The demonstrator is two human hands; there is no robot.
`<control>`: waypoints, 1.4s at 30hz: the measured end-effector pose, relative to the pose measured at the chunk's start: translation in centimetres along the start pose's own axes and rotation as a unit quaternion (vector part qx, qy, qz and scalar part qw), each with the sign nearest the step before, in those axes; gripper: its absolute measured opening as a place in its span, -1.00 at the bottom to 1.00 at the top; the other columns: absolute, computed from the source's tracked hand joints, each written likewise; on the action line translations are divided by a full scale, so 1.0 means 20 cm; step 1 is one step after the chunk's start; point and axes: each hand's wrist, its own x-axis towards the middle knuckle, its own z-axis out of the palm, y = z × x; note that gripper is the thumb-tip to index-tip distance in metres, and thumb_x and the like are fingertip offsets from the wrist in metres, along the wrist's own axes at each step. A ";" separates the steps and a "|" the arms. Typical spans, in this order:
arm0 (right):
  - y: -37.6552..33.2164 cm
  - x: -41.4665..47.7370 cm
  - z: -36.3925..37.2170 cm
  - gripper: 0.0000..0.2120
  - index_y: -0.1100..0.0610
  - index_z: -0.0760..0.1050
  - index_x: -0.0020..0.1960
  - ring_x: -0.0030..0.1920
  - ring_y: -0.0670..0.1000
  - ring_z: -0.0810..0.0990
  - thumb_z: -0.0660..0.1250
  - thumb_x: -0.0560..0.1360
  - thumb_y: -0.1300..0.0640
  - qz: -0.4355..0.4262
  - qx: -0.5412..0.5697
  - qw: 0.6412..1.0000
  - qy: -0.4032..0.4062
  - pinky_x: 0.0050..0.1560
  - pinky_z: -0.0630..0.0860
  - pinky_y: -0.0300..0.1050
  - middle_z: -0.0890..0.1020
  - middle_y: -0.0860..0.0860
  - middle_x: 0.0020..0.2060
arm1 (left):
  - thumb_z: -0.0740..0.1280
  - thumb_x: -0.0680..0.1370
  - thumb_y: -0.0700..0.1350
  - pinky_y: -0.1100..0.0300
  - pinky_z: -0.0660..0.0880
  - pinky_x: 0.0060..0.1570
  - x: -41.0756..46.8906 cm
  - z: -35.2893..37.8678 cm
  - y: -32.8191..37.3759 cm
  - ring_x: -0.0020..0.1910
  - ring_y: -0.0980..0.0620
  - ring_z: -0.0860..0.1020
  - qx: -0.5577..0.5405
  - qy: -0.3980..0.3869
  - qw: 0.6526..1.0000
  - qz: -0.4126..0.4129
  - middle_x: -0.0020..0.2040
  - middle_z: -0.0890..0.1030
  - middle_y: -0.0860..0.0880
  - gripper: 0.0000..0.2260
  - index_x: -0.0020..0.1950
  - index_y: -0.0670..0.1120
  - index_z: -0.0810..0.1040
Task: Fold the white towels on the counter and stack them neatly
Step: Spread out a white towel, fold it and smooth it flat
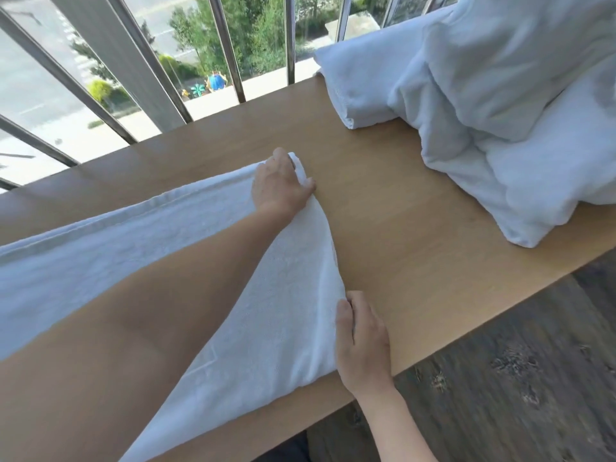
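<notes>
Fingers of our left hand (281, 185) curl over the far corner of a white terry towel (286, 311), and our right hand (363, 345) pinches its near corner. It lies doubled lengthwise along the smooth wooden counter (416, 228). We judge the task barely begun, since a soft, rumpled towel heap (520, 135) waits further right.

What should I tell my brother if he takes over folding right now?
Left hand: grips the far corner of the flat white cloth towel.
Right hand: pinches its near corner, by the light wooden counter's front edge.
Crumpled white towel heap: far right on the counter.
Done: one towel spread; no neat stack visible.
Left: fold it, fold the heap, stack.
</notes>
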 end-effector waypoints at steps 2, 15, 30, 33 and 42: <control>-0.04 0.01 -0.02 -0.83 -0.04 0.44 -0.14 -0.29 -0.07 0.45 0.14 0.56 -0.05 0.076 0.151 0.985 -0.022 -0.28 0.36 -0.17 0.52 0.03 -0.28 | 0.39 0.49 0.01 0.04 0.40 -0.11 0.02 -0.03 0.00 0.05 -0.14 0.50 0.004 -0.020 1.000 0.003 0.03 0.54 -0.11 -0.65 0.13 -0.14 0.38; -0.15 0.04 -0.06 -0.72 0.20 0.64 0.05 0.05 0.12 0.68 0.49 0.49 0.01 0.236 0.488 0.799 -0.261 -0.06 0.61 -0.11 0.69 0.17 0.07 | 0.43 0.47 -0.06 0.28 0.40 -0.35 0.00 -0.15 -0.14 -0.24 0.12 0.51 -0.258 -0.028 0.962 -0.090 -0.15 0.51 0.07 -0.80 0.05 -0.02 0.50; -0.40 0.06 0.11 -0.72 0.07 0.64 -0.12 -0.19 -0.06 0.64 0.60 0.36 -0.10 0.142 0.264 0.871 -0.389 -0.27 0.51 -0.24 0.66 -0.02 -0.21 | 0.52 0.44 0.19 0.50 0.32 -0.41 0.00 -0.37 -0.31 -0.35 0.25 0.46 -0.227 0.009 0.974 -0.021 -0.33 0.54 0.16 -0.71 -0.27 0.02 0.59; -0.46 0.05 0.15 -0.77 0.09 0.64 -0.11 -0.20 -0.05 0.62 0.56 0.43 -0.04 0.133 0.253 0.866 -0.410 -0.30 0.50 -0.25 0.65 0.00 -0.20 | 0.50 0.45 0.21 0.51 0.33 -0.37 -0.03 -0.44 -0.40 -0.37 0.28 0.47 -0.263 0.014 0.964 -0.031 -0.32 0.59 0.16 -0.73 -0.24 0.02 0.65; -0.66 0.01 0.32 -0.76 0.27 0.58 0.16 0.07 0.18 0.55 0.43 0.57 0.14 0.140 0.257 0.796 -0.530 0.15 0.42 0.21 0.60 0.18 0.05 | 0.50 0.50 0.10 0.05 0.59 -0.08 -0.19 -0.78 -0.77 -0.21 0.11 0.60 -0.342 0.049 0.937 -0.050 -0.10 0.72 -0.07 -0.77 -0.08 -0.06 0.73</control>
